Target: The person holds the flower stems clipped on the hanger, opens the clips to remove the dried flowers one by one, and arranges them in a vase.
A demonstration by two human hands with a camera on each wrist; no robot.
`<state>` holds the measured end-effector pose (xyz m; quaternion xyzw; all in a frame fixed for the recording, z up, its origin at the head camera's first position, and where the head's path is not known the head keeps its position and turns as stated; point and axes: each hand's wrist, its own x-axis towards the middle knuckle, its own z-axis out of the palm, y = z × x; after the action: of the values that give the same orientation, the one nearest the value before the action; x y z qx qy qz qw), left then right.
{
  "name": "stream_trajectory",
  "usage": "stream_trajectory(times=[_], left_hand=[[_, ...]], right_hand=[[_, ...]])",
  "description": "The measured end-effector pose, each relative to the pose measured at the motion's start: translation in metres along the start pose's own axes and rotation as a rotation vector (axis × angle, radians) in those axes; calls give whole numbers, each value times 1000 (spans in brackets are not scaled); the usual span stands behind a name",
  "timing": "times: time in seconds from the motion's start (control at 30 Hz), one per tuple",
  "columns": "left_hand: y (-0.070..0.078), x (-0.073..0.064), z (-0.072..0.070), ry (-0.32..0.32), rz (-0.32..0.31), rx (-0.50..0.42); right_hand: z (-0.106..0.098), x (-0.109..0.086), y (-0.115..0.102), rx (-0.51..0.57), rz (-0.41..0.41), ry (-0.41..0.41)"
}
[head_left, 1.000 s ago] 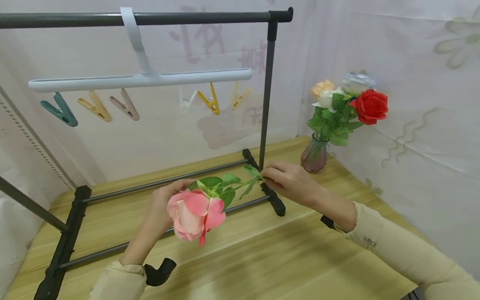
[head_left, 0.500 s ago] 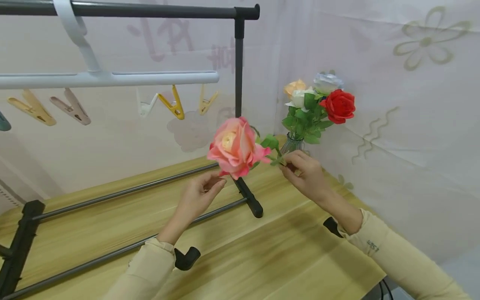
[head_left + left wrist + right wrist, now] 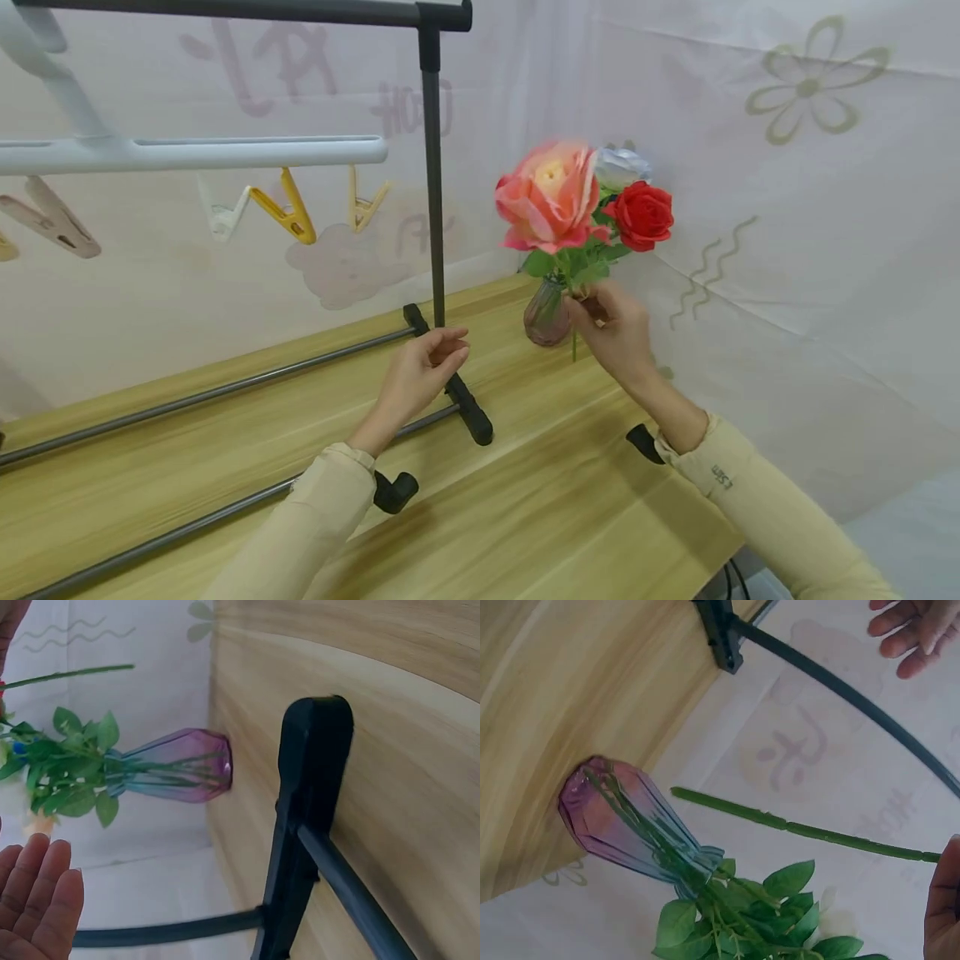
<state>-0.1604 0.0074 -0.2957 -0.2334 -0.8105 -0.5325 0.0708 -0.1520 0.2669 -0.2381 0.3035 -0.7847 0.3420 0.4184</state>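
Note:
My right hand [image 3: 615, 329] pinches the stem of a pink rose [image 3: 551, 200], whose bloom faces up in front of the other flowers. Below the fingers the bare green stem [image 3: 802, 827] sticks out, its cut end beside the glass vase [image 3: 630, 825] and higher than its base. That purple-to-blue vase stands on the table with a red rose [image 3: 643, 217], a pale blue rose [image 3: 622, 167] and leafy stems in it. My left hand [image 3: 420, 371] hovers with nothing in it near the rack's upright, fingers relaxed; the left wrist view shows its fingers [image 3: 52, 900] extended.
A dark metal rack [image 3: 432, 183] stands on the wooden table [image 3: 547, 483] to the left, its foot [image 3: 471, 412] near my left hand. From its bar hangs a pale hanger [image 3: 262, 152] with several clothespins, among them a yellow clothespin [image 3: 288, 212]. Printed cloth [image 3: 787, 250] covers the walls.
The pink rose has gone from lying sideways across both hands to upright in my right hand, beside the vase. My left hand has let go of it. The head view has turned right.

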Motion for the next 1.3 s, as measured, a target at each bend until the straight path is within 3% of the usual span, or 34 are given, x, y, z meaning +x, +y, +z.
stream_trajectory(times=[0.3,0.53,0.93,1.1,1.3], left_hand=[[-4,16,24,-29,-72,-99],[-9,28,38,-14,-93,-148],[-22,42,50,34,-144,-177],[-29,47,56,20,-207,-157],[-36,54,68,35,-230,-133]], right_hand=[[1,12,5,29,106,123],[11,17,10,188,137,224],[30,30,8,213,127,279],[38,33,7,240,133,298],[44,35,6,242,154,293]])
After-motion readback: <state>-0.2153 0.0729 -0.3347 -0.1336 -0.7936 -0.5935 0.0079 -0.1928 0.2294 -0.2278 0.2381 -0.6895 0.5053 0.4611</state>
